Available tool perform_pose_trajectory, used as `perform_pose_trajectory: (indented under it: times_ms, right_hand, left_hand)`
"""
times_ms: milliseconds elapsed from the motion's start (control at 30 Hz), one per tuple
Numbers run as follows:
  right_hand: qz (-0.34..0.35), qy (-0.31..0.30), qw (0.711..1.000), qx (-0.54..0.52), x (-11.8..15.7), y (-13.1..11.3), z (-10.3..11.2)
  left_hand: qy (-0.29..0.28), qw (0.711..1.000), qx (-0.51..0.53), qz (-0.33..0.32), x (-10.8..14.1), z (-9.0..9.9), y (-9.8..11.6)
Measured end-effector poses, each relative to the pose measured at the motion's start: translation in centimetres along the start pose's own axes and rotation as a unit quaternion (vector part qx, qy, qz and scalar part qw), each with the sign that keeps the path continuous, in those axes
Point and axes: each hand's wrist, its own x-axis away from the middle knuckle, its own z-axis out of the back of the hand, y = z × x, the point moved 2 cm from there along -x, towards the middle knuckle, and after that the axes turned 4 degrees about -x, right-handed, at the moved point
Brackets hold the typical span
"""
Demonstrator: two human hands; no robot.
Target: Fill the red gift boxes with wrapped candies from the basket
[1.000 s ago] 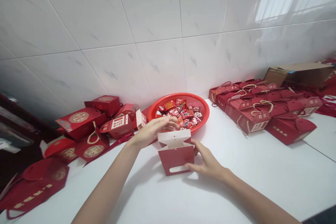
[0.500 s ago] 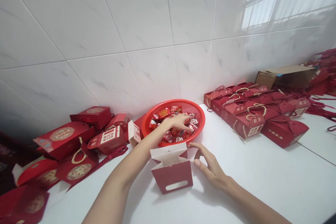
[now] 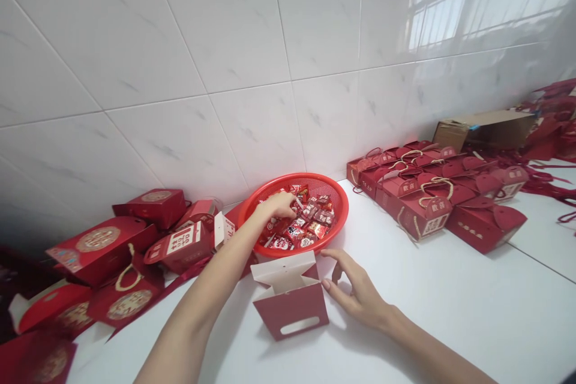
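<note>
My left hand (image 3: 279, 206) reaches into a red plastic basket (image 3: 341, 225) of wrapped candies (image 3: 300, 231). Its fingers are closed, with a small pale-ended wrapped candy at the tips, partly hidden by the hand. In front of the basket a dark red paper gift box (image 3: 292, 303) stands upright on the white table, its top flaps spread and an oval cutout low on the near side. Beside the box's right edge is my right hand (image 3: 355, 288), thumb and forefinger curved and apart. Those fingertips reach the box edge without wrapping round it.
Several red gift boxes (image 3: 105, 240) lie loosely at the left, some with rope handles. Closed red boxes (image 3: 414, 204) stand in rows at the right. Behind them are a cardboard carton (image 3: 488, 126) and red ribbons (image 3: 546, 183). A tiled wall (image 3: 252, 126) borders the table (image 3: 405, 294).
My left hand has moved leftward within the basket, and its spread fingers have closed over the candies. My right thumb has come up to the box edge. The view has shifted slightly.
</note>
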Motion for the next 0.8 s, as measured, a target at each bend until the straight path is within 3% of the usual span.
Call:
perform_pose_trajectory:
  times_ms: [167, 267, 467, 667, 800]
  right_hand:
    - [0.010, 0.001, 1.000, 0.009, 0.0, 0.3, -0.2]
    - [0.011, 0.002, 1.000, 0.016, 0.1, 0.3, -0.2]
    - [0.008, 0.005, 1.000, 0.019, 0.0, 0.4, 0.0]
    - [0.018, 0.010, 1.000, 0.013, -0.2, 0.5, 0.1]
    - [0.020, 0.014, 1.000, 0.009, -0.3, 0.5, 0.2]
  left_hand:
    - [0.029, 0.998, -0.032, 0.037, 1.2, 0.3, -3.6]
    - [0.043, 0.998, -0.030, 0.046, 1.7, -0.1, -4.3]
    - [0.088, 0.996, 0.003, 0.027, 0.8, -0.3, -2.7]
    - [0.127, 0.989, 0.050, -0.058, -1.4, 0.3, -0.6]
    - [0.110, 0.987, 0.065, -0.096, -2.3, -0.2, 0.7]
